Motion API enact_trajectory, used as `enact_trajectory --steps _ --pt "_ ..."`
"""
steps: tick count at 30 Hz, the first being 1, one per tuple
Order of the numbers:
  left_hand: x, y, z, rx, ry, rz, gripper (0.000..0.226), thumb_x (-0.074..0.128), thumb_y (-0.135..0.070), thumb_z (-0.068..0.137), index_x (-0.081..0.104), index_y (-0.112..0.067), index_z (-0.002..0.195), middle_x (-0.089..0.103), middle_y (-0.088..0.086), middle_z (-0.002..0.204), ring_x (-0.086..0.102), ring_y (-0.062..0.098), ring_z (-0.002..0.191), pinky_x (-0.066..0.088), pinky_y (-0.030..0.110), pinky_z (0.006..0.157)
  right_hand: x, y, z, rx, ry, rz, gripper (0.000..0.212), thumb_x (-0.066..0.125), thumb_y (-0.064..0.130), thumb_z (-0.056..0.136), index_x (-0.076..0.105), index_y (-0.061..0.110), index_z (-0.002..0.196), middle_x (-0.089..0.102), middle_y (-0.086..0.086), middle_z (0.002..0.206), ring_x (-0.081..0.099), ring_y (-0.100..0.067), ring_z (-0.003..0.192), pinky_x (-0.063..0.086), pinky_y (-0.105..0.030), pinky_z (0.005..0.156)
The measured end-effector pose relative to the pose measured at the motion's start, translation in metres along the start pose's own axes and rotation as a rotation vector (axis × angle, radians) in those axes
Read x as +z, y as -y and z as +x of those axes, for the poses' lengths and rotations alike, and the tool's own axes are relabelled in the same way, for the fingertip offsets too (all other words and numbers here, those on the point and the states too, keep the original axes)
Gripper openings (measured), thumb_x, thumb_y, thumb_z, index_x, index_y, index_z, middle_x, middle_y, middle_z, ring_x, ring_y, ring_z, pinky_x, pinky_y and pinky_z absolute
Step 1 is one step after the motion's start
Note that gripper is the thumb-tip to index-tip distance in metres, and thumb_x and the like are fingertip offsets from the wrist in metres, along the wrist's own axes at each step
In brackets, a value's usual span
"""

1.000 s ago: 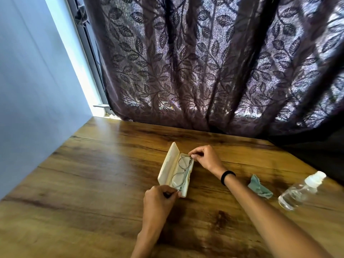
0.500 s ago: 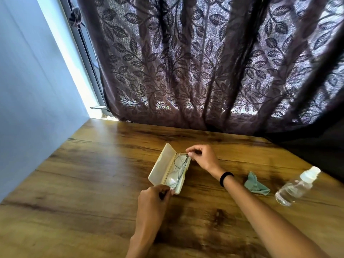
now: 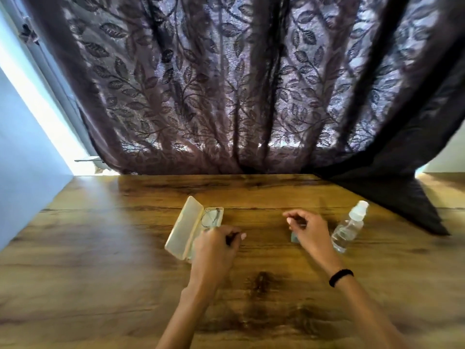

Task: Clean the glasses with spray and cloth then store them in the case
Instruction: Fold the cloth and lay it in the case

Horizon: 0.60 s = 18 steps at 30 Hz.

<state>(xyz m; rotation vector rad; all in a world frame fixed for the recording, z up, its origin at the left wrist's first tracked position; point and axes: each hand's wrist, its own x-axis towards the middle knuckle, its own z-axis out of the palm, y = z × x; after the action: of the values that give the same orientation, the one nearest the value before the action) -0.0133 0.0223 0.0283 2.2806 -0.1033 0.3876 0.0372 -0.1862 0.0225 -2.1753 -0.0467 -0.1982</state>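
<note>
glasses in open case, both hands low over the table

nearest, a bare stretch of wooden table (image 3: 100, 285). left hand (image 3: 216, 248) curled loosely at the near end of the open case (image 3: 185, 229), fingers bent, nothing clearly pinched; it hides that end. right hand (image 3: 310, 231) (black band on the wrist) hangs half-curled, fingers apart, over the cloth (image 3: 294, 238), only a corner showing; contact cannot be told. glasses (image 3: 210, 219) lie in the case's right half, lid laid open to the left. spray bottle (image 3: 349, 226) stands tilted just right of the right hand, clear, white cap, no label readable. behind, a leaf-pattern curtain (image 3: 226, 84).
</note>
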Motion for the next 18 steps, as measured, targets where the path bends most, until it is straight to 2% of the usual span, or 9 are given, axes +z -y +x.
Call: enact_trajectory --steps 4,8,13,18 --pt "0.034 -0.021 0.016 0.106 0.166 0.051 0.009 0.067 -0.032 0.083 0.071 -0.027 0.090 0.067 -0.018 0.077 0.056 -0.014 0.065 0.043 0.002 0.058 -0.016 -0.008 -0.018 0.012 -0.053 -0.199 0.020 0.055 0.008 0.089 0.065 0.010 0.106 0.066 -0.005 0.108 0.059 -0.013 0.098 0.045 -0.021 0.087" --pt "0.062 -0.031 0.029 0.114 0.251 0.082 0.014 0.067 -0.031 0.083 0.072 -0.022 0.093 0.072 -0.008 0.084 0.064 0.002 0.072 0.054 0.022 0.069 -0.022 -0.014 -0.028 -0.020 -0.139 -0.268 0.022 0.056 0.003 0.087 0.066 0.011 0.104 0.068 -0.004 0.106 0.057 -0.006 0.088 0.036 -0.008 0.077" --pt "0.087 -0.033 0.041 0.085 0.329 0.122 0.017 0.067 -0.021 0.082 0.071 -0.021 0.098 0.073 -0.003 0.092 0.065 0.008 0.079 0.051 0.018 0.068 -0.020 -0.020 -0.027 0.058 -0.101 -0.277 0.030 0.058 0.007 0.085 0.061 0.015 0.114 0.066 -0.002 0.112 0.060 -0.012 0.101 0.038 -0.013 0.082" --pt "0.098 -0.032 0.047 0.088 0.351 0.130 0.036 0.071 -0.030 0.077 0.066 -0.022 0.112 0.071 -0.002 0.103 0.066 0.012 0.088 0.054 0.027 0.077 -0.012 -0.024 -0.022 0.117 -0.048 -0.322 0.041 0.060 0.012 0.085 0.053 0.018 0.124 0.062 -0.002 0.120 0.057 -0.014 0.111 0.041 -0.020 0.090"
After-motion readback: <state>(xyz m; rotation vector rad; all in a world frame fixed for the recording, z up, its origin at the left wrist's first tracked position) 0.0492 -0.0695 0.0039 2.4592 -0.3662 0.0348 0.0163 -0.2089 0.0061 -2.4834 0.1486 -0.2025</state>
